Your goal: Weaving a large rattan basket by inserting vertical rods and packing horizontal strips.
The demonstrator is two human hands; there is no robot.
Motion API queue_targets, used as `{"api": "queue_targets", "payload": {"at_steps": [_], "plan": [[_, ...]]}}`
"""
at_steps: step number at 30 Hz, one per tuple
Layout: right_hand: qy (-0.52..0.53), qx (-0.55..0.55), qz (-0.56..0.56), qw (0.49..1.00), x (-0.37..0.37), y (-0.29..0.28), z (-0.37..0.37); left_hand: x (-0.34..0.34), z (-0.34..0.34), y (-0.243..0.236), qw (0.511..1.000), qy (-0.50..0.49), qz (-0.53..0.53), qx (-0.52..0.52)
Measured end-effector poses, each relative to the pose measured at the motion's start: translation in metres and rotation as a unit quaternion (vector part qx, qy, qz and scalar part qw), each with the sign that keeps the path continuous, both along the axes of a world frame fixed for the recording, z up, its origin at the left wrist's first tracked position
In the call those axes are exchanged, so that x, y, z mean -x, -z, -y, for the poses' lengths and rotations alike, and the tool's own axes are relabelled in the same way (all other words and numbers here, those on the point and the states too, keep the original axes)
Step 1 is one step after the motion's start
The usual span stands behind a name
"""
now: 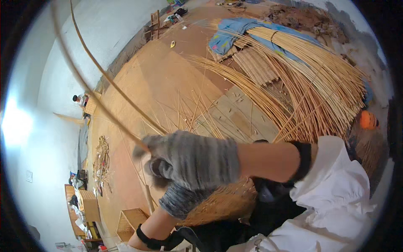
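Note:
My right hand, in a grey striped knit glove, reaches in from the right with its fingers closed around a long wicker rod. The rod bends up past the top left, blurred along its length. A second wicker rod runs beside it and meets the knuckles of the same hand. Close beneath, my left hand wears a matching glove; its fingers are mostly covered by the right hand and smeared. A woven wicker piece lies under both hands, against my lap. Several thin rods fan out beyond the hands.
Large bundles of wicker rods lie at the right, partly over a blue cloth. Woven mats rest beside them. An orange round object sits at far right. A wicker basket stands lower left; another person sits by the wall.

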State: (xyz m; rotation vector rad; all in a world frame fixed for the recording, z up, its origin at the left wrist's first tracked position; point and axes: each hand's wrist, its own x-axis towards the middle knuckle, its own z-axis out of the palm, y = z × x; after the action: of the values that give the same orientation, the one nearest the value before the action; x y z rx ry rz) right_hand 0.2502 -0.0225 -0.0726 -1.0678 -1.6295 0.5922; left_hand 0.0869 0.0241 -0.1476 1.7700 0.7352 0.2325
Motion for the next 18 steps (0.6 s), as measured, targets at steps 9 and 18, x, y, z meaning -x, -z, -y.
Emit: {"api": "queue_targets", "payload": {"at_steps": [9,18], "plan": [[0.071,0.044,-0.685,0.724,-0.008,0.13,0.067,-0.035,-0.011,-0.04,0.888,0.315,-0.204,-0.266],[-0.157,-0.095,-0.732,0.656,-0.03,0.157,0.056,-0.063,0.032,-0.026,0.953,0.093,-0.185,-0.222]]}}
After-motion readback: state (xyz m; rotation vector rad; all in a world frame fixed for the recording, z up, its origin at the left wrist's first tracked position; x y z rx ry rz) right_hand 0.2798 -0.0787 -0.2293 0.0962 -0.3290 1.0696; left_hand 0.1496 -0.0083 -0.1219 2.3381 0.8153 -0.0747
